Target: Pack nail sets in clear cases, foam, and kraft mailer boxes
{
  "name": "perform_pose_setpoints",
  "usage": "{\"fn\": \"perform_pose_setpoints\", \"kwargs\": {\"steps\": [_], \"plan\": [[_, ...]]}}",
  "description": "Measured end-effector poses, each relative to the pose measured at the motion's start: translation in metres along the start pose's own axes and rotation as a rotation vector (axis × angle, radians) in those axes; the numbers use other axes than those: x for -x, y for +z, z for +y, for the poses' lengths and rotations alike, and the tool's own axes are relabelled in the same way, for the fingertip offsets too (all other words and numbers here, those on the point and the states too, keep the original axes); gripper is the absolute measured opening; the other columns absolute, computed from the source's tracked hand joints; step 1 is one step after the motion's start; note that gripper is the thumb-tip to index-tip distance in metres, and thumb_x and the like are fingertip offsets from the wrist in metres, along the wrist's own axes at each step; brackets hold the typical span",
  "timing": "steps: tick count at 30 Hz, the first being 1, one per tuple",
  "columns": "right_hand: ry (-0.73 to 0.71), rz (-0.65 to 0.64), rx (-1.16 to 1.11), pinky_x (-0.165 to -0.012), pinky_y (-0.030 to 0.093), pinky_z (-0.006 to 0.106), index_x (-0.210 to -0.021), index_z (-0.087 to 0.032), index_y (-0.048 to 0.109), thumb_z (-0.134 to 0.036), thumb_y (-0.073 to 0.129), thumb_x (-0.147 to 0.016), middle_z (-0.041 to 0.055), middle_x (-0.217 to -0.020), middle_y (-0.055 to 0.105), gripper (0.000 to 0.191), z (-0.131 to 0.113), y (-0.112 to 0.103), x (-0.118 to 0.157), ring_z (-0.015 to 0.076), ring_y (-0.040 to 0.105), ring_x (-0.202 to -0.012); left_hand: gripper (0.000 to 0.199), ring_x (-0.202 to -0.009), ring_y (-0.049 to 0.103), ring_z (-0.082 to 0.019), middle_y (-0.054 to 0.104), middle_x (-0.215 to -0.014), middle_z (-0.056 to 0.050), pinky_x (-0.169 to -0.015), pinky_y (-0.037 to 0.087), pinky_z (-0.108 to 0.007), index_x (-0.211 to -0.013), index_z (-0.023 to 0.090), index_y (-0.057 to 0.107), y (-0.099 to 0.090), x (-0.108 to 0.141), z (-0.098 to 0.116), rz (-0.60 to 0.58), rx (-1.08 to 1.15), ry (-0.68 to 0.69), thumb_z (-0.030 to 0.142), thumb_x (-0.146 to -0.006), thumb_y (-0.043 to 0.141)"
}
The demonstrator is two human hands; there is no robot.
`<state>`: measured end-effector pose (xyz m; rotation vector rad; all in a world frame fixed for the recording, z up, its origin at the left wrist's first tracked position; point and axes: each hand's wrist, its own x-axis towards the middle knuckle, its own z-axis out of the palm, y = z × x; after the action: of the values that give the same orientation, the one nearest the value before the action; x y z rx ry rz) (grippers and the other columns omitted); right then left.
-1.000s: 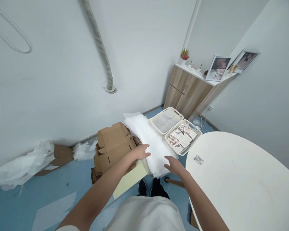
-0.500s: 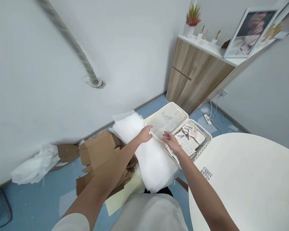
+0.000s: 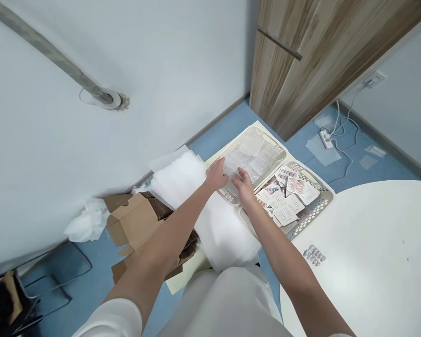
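My left hand (image 3: 216, 176) is over the near left corner of a white perforated basket (image 3: 228, 196) that holds clear plastic bags (image 3: 254, 157). Its thumb stands apart from its bent fingers, and nothing shows between them. My right hand (image 3: 244, 187) hovers at the near edge of the same basket, fingers parted and curved toward the bags. Whether either hand touches the bags is hard to tell. Beside it, a second basket (image 3: 314, 220) contains printed cards (image 3: 284, 206) and blister-like packs of nail tips (image 3: 296, 185).
White foam sheets (image 3: 228, 234) lie stacked in front of me. Flattened brown cardboard boxes (image 3: 136, 217) are to the left. A round white table (image 3: 365, 252) at right bears a small clear pack (image 3: 314, 255). A wooden cabinet (image 3: 301, 79) and a power strip (image 3: 325, 139) are beyond.
The view has tilted down, so the cabinet top is out of sight and a chair frame shows at lower left. Both hands have come closer to the bag basket.
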<state>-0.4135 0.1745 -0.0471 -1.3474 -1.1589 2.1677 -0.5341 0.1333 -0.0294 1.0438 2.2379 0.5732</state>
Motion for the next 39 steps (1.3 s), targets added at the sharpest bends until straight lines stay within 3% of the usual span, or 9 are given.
{"fn": "perform_pose_setpoints", "kwargs": {"steps": [4,8,14,18,22,26,30,35,39], "plan": [[-0.030,0.034,0.013,-0.094,0.038,0.036,-0.122,-0.027,0.036,-0.029,0.062,-0.062,0.0054,-0.136,0.033,0.066,0.004,0.001,0.001,0.0206,0.042,-0.117,0.068,-0.117,0.039,-0.026,0.046,-0.122,-0.010,-0.102,0.028,-0.039,-0.127,0.015,0.034,-0.001,0.003,0.000,0.075,0.027,0.019,0.007,-0.062,0.050],[-0.050,0.065,0.026,-0.091,0.041,0.034,-0.119,-0.026,0.038,-0.033,0.063,-0.062,0.0068,-0.131,0.037,0.063,0.007,0.001,0.010,0.0193,0.046,-0.111,0.053,-0.102,0.049,-0.021,0.050,-0.105,-0.008,-0.094,0.037,-0.037,-0.116,0.017,0.046,-0.001,0.013,-0.001,0.136,0.106,0.019,0.010,-0.064,0.051],[-0.030,0.151,-0.166,-0.081,0.047,0.030,-0.087,-0.023,0.049,-0.040,0.059,-0.066,0.0004,-0.097,0.052,0.029,0.004,0.003,0.036,0.0118,0.055,-0.086,0.046,-0.087,0.055,-0.014,0.048,-0.108,-0.008,-0.079,0.047,-0.028,-0.109,0.017,0.050,0.006,0.045,-0.004,0.137,0.426,-0.036,0.010,-0.064,0.053],[-0.104,0.203,-0.195,-0.074,0.047,0.028,-0.073,-0.021,0.047,-0.035,0.066,-0.059,-0.0032,-0.079,0.051,0.028,0.005,0.004,0.062,0.0104,0.054,-0.074,0.042,-0.083,0.056,-0.013,0.052,-0.105,-0.008,-0.072,0.047,-0.025,-0.104,0.016,0.052,0.002,0.080,-0.004,0.124,0.638,-0.082,0.009,-0.063,0.055],[-0.247,0.172,-0.154,-0.067,0.046,0.027,-0.078,-0.022,0.045,-0.032,0.068,-0.058,-0.0053,-0.072,0.052,0.032,0.010,0.005,0.103,0.0104,0.054,-0.065,0.034,-0.078,0.058,-0.011,0.053,-0.104,-0.005,-0.070,0.046,-0.025,-0.101,0.018,0.052,-0.010,0.126,-0.002,0.117,0.845,-0.057,0.019,-0.068,0.059],[-0.406,0.120,-0.134,-0.069,0.046,0.028,-0.084,-0.024,0.041,-0.031,0.068,-0.060,-0.0038,-0.079,0.054,0.037,0.018,0.005,0.159,0.0118,0.058,-0.069,0.045,-0.077,0.059,-0.011,0.053,-0.105,-0.006,-0.072,0.046,-0.027,-0.107,0.019,0.050,-0.018,0.178,-0.003,0.117,1.003,0.000,0.031,-0.066,0.065],[-0.481,0.108,-0.103,-0.073,0.047,0.030,-0.086,-0.025,0.040,-0.031,0.067,-0.062,-0.0023,-0.085,0.054,0.036,0.037,0.001,0.213,0.0131,0.060,-0.076,0.034,-0.073,0.058,-0.011,0.061,-0.084,-0.004,-0.070,0.045,-0.026,-0.087,0.014,0.059,-0.017,0.225,-0.005,0.038,1.053,0.044,0.036,-0.063,0.068],[-0.495,0.199,-0.145,-0.073,0.047,0.029,-0.092,-0.025,0.045,-0.030,0.069,-0.061,-0.0020,-0.091,0.051,0.040,0.061,-0.018,0.267,0.0113,0.059,-0.073,0.028,-0.064,0.055,-0.009,0.062,-0.070,-0.001,-0.066,0.043,-0.025,-0.074,0.014,0.061,-0.003,0.266,0.000,-0.111,1.060,0.076,0.035,-0.058,0.072],[-0.481,0.277,-0.176,-0.072,0.048,0.030,-0.093,-0.023,0.050,-0.032,0.069,-0.060,0.0001,-0.094,0.053,0.039,0.075,-0.049,0.312,0.0121,0.058,-0.074,0.028,-0.061,0.055,-0.009,0.061,-0.065,0.000,-0.063,0.042,-0.023,-0.072,0.015,0.061,0.023,0.292,0.016,-0.271,1.045,0.066,0.037,-0.058,0.072]]}}
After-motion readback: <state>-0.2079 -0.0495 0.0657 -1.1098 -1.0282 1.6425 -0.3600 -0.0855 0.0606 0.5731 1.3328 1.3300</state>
